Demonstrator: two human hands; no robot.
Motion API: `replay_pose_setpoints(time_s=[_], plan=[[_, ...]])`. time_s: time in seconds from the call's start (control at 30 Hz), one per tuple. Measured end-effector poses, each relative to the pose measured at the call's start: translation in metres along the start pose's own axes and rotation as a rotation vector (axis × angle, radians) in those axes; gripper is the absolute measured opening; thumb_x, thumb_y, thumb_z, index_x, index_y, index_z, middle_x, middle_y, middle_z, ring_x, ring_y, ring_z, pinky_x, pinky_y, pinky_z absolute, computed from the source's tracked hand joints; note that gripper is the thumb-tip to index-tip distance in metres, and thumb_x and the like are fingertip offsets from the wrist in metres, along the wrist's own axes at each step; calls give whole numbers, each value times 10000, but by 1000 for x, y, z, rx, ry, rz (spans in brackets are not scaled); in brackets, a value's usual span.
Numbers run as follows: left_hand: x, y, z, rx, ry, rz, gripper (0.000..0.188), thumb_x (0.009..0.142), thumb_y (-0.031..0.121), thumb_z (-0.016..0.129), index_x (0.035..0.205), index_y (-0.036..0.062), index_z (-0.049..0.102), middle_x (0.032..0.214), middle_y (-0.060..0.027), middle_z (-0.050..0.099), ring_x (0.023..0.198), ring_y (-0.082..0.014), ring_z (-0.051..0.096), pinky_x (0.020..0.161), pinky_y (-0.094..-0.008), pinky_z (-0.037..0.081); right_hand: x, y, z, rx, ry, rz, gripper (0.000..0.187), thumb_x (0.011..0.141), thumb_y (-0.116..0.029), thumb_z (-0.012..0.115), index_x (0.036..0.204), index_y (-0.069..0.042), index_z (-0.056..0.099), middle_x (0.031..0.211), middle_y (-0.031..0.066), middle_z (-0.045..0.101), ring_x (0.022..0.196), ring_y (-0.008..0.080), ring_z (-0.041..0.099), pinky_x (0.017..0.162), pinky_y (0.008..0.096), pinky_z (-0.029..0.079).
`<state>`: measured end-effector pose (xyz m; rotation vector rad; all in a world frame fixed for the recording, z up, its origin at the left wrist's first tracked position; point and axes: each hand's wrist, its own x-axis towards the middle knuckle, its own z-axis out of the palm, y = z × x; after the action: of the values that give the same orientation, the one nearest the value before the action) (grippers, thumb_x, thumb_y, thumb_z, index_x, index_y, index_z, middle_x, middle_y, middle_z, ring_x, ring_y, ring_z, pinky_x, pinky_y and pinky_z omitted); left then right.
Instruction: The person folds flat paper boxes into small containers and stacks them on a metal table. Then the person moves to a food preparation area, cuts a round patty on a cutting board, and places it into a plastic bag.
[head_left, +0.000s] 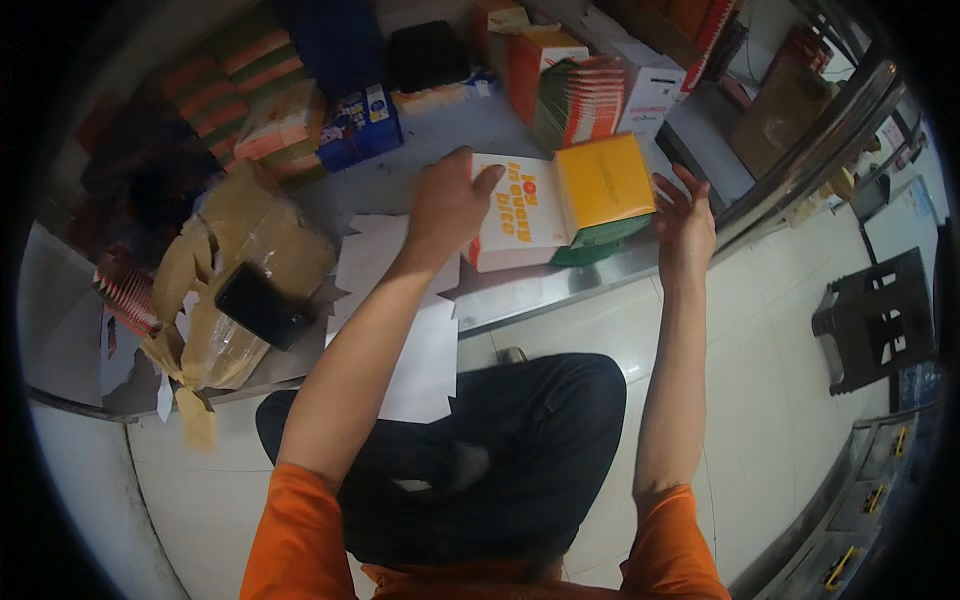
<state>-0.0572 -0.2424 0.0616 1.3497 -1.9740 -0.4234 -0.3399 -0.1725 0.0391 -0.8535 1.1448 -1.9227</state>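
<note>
**Steadying a folding carton [520, 225] at the bench's [440, 135] near edge**

And it's the left hand [447, 205] doing the work here, thumb over the left side of the white panel, the other fingers largely out of sight behind it. Across the way, the right hand [685, 215] stands wide, fingers spread just beside the yellow panel [605, 185]; whether a fingertip touches it, I cannot tell. The carton sits over the near edge, toward the bench's right end, with a green side [600, 240] showing underneath.

Good technique, to my mind: keep that left thumb light so the printed face doesn't dent, and let the right hand meet the yellow part with flat fingers, pressing along the crease rather than on the middle of the panel. Overhang looks like the risk, so a touch farther onto the bench would give firmer backing.

Mind the white card sheets [420, 350] too! They hang over the near edge beneath the left forearm, easy to snag with an elbow. Over by the left corner, the phone [262, 305] lies on crumpled brown paper [270, 230], well apart from the carton.
</note>
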Motion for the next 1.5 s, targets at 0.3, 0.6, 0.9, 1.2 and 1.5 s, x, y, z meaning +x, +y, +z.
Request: replay_pose_setpoints(time_s=[0.3,0.6,0.9,1.2,1.5], plan=[[9,-27,68,600,-391,476,1079,767,622,769,1511,-34,344,1494,-255,440,1381,-415,453,1099,-494,431,14,58,9,-1200,-331,-7,699,993,-537,505,1563,-158,367,1366,268,592,1259,438,577,1066,463,446],[6,-35,112,463,-591,313,1201,656,628,833,1520,-33,322,1502,-256,422,1423,-420,390,1138,-542,378,20,74,26,-1730,-494,-382,631,967,-532,503,1522,-242,428,1512,171,460,1390,467,416,1097,522,438],[-76,-31,66,322,34,228,1072,730,595,811,1501,-14,381,1579,-238,315,1471,-448,259,1203,-576,216,18,88,40,-1741,-606,-317,615,979,-566,446,1542,-322,395,1610,144,352,1438,466,350,1141,522,408],[-212,-49,-11,374,-279,-293,947,785,464,792,1456,-96,427,1515,-361,390,1432,-502,355,1211,-503,274,3,85,18,-1745,-333,-833,480,983,-377,513,1399,-142,548,1291,187,583,1138,387,575,868,559,514],[-217,-127,-43,-518,-181,-731,250,1004,213,623,907,-11,675,746,7,620,656,-73,532,510,-224,514,-217,81,86,-709,-503,-299,183,912,-153,649,1010,1,633,1028,197,633,1042,397,593,919,487,483]])
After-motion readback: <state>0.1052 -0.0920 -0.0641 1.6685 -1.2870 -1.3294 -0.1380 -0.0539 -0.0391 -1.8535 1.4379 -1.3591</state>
